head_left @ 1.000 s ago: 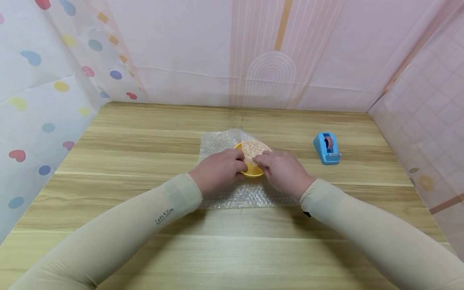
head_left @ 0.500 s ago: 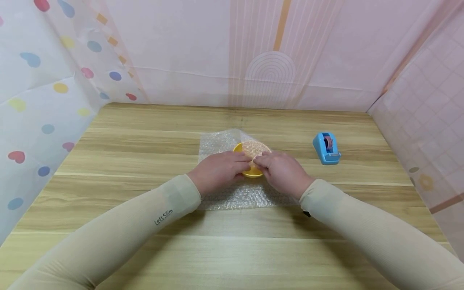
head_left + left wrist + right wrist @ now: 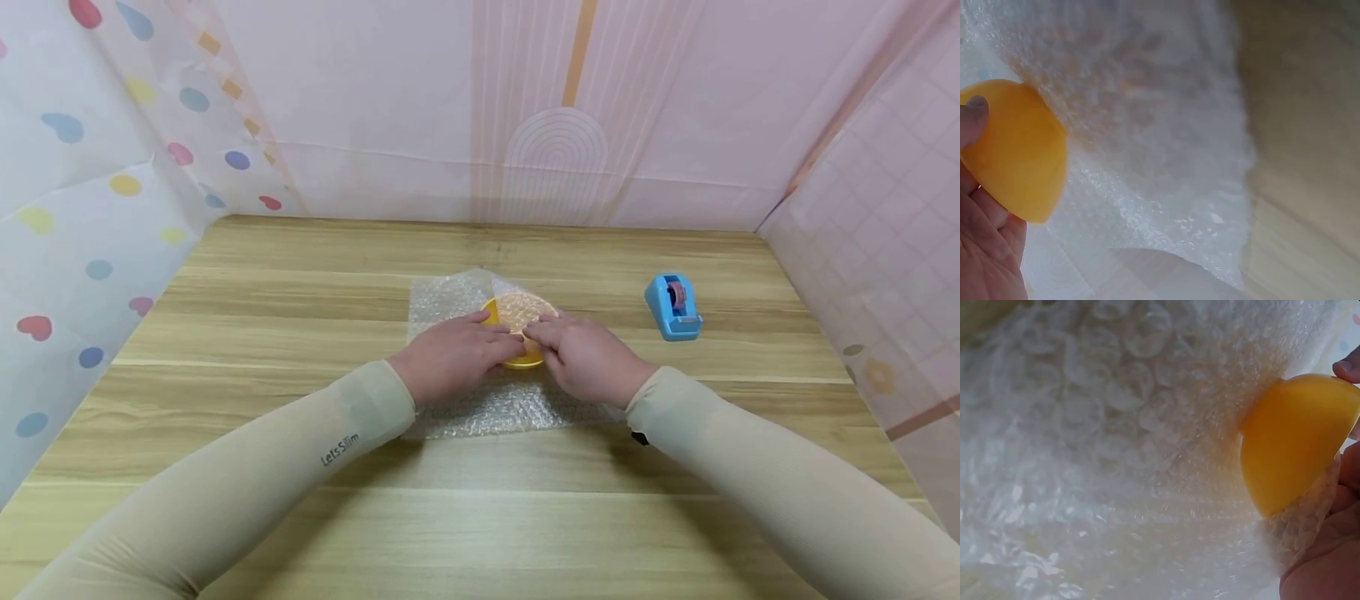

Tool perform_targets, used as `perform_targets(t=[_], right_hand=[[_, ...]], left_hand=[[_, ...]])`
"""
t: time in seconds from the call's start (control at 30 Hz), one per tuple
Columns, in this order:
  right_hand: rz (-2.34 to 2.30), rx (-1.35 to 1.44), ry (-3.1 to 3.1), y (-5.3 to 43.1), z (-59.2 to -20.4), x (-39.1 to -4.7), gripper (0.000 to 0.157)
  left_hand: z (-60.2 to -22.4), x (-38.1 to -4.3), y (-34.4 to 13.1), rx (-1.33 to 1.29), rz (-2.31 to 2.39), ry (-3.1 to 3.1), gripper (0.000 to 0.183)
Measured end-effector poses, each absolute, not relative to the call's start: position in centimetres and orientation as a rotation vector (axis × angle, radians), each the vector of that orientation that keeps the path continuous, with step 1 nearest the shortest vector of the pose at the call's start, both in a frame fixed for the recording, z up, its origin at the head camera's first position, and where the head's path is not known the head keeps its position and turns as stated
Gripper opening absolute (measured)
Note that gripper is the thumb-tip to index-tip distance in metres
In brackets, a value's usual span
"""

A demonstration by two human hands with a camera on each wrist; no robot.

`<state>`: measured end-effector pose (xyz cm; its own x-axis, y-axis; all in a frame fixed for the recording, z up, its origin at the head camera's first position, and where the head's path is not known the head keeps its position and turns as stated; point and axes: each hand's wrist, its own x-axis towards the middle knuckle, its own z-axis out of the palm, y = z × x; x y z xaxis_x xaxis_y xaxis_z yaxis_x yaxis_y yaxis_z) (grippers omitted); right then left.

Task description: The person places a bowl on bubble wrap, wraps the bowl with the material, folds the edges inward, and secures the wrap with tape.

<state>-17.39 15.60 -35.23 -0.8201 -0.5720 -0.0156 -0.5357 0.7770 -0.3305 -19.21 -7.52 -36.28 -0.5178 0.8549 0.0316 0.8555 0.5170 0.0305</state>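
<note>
While the yellow bowl (image 3: 1019, 153) sits foot-down on the bubble wrap (image 3: 510, 408) near the middle of your counter (image 3: 300, 287), both of your hands are on it, one at each side of the rim. Your left hand (image 3: 453, 354) is clamped on the bowl: its thumb lies against the outer wall and its other fingers reach over the rim toward the middle. Your right hand (image 3: 596, 358) is clamped on the opposite side, its thumb by the rim and its fingers bent over the edge, with wrap caught between them and the bowl. Your fingertips nearly meet over the opening; whether they touch, you can't tell from the head view.

One flap of the wrap (image 3: 522, 310) is folded over the bowl from the far side, covering part of the opening, and yellow shows to its left and along the near rim. The rest of the sheet lies on the wood-grain surface around the bowl, its near edge toward you. To your right, well apart from the wrap, stands a blue tape dispenser (image 3: 672, 308) bearing a pinkish roll (image 3: 677, 293). Pale sleeves (image 3: 247, 467) cover both your forearms, the left one lettered.
</note>
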Motion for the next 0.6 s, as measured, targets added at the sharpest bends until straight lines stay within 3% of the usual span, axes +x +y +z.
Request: perform_targets(t=[0.27, 0.6], right_hand=[[-0.685, -0.727, 2.793, 15.72, -35.06, -17.48, 0.049], [-0.901, -0.656, 2.739, 16.46, -34.86, -17.78, 0.051]], left_hand=[[-36.63, -19.24, -7.33, -1.474, -0.135, -2.804, 0.038], [-36.42, -19.36, -6.76, -1.514, 0.213, -2.874, 0.046]])
